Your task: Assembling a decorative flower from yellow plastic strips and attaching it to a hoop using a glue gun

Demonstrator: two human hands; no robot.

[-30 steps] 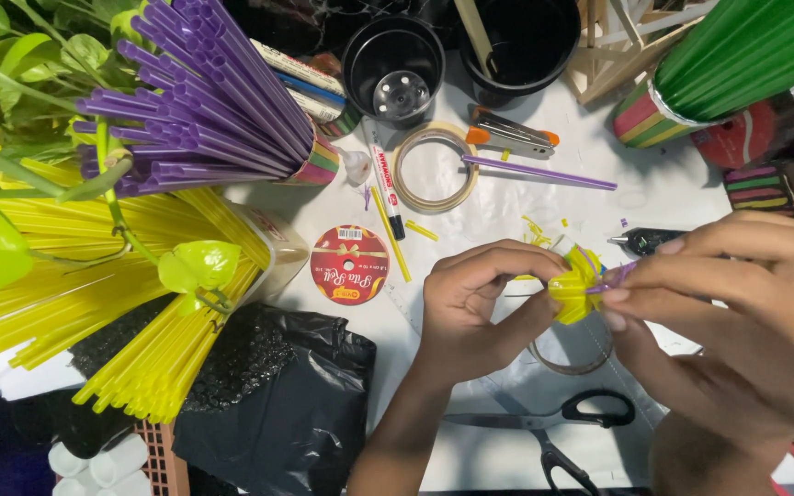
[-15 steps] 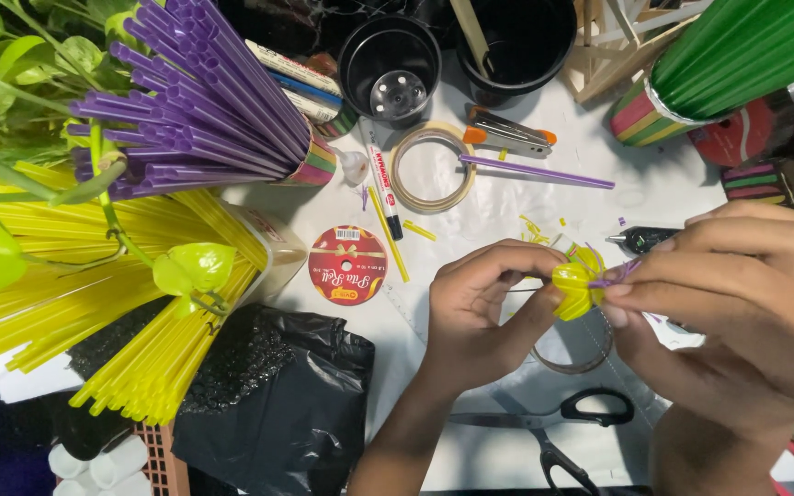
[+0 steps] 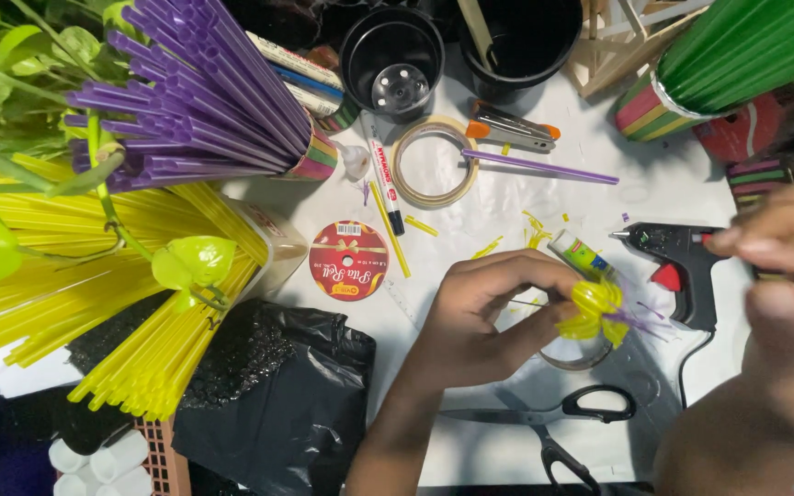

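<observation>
The left hand (image 3: 480, 317) pinches a yellow straw flower (image 3: 592, 310) with purple strands above the white table (image 3: 507, 207), while the right hand (image 3: 788, 243), empty and loosely open, hovers by the black glue gun (image 3: 682, 266), so gluing seems next.

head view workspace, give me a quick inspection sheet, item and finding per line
surface: white table top, strewn with small yellow straw offcuts.
job's things: yellow flower-shaped piece of cut straws with purple strands, pinched in the left hand.
clutter: black hot glue gun with red trigger, black-handled scissors, tape ring, red ribbon spool, marker pen, loose purple straw, glue stick, two black pots.
grippers: left hand closed on the flower piece; right hand blurred, above the glue gun, grip unclear.
cables: black glue gun cord runs toward the near edge.
surroundings: bundles of purple, yellow and green straws, green leafy plant, black plastic bag.
</observation>
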